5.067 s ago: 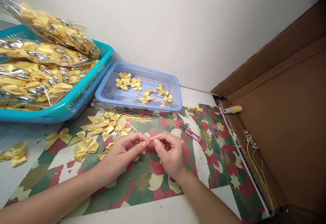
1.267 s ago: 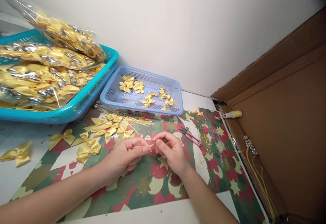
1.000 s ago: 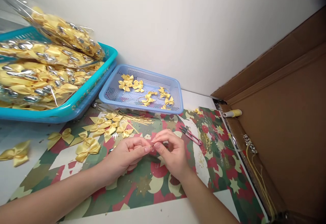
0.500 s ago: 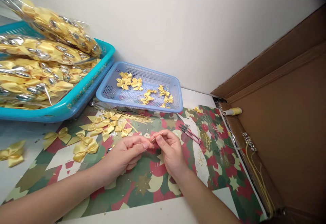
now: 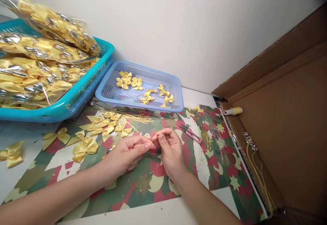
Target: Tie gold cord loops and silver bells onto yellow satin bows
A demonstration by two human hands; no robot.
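My left hand (image 5: 131, 153) and my right hand (image 5: 170, 150) meet over the patterned sheet, fingertips almost touching. Both are closed in a pinch on a thin gold cord, which is nearly hidden between the fingers. To the left of my left hand lie several yellow satin bows (image 5: 85, 149), some in a loose heap (image 5: 106, 126). Behind the hands, a bundle of thin gold strands (image 5: 139, 118) rests in front of the blue basket. A small pair of pink-handled thread snips (image 5: 191, 134) lies to the right of my right hand.
A blue basket (image 5: 139, 105) holds several bows, some with cord loops. At left, a turquoise basket (image 5: 84, 83) carries clear bags (image 5: 38, 53) of bows with silvery pieces. Cardboard (image 5: 281, 116) stands at right, with a yellow-and-white tube (image 5: 233, 111) and hanging cords (image 5: 259, 177) beside it.
My fingertips have shifted slightly and drawn closer together. The thin cord that showed between them is now mostly hidden. The view has moved a little; the things on the table stay put.
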